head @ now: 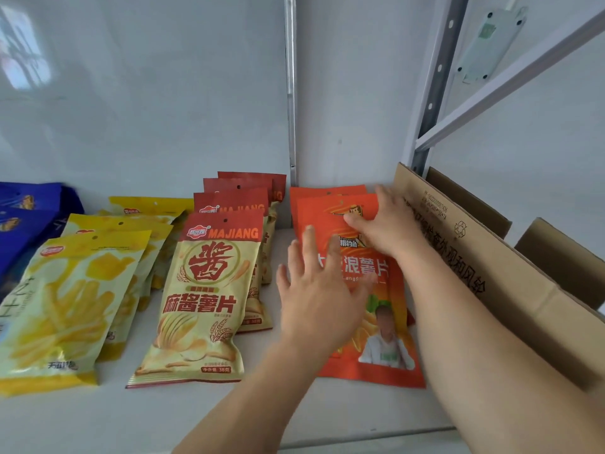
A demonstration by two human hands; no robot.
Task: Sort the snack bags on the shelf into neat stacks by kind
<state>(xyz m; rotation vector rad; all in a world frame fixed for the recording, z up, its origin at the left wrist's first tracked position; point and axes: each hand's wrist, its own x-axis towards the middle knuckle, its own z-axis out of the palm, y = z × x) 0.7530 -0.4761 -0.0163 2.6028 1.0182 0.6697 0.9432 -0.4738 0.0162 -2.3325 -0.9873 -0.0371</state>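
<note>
An orange snack bag (379, 326) lies on top of a small stack of the same kind at the right of the white shelf (163, 417). My left hand (319, 290) lies flat on its left half with fingers spread. Over its upper right part, my right hand (383, 221) rests with straight fingers. To the left are a row of overlapping red-and-cream MAJIANG bags (209, 290), a row of yellow bags (75, 299), and blue bags (23, 221) at the far left edge.
An open brown cardboard box (484, 276) stands right beside the orange stack, touching my right forearm. The white back wall (147, 93) and a metal shelf upright (435, 80) rise behind. Bare shelf surface shows along the front.
</note>
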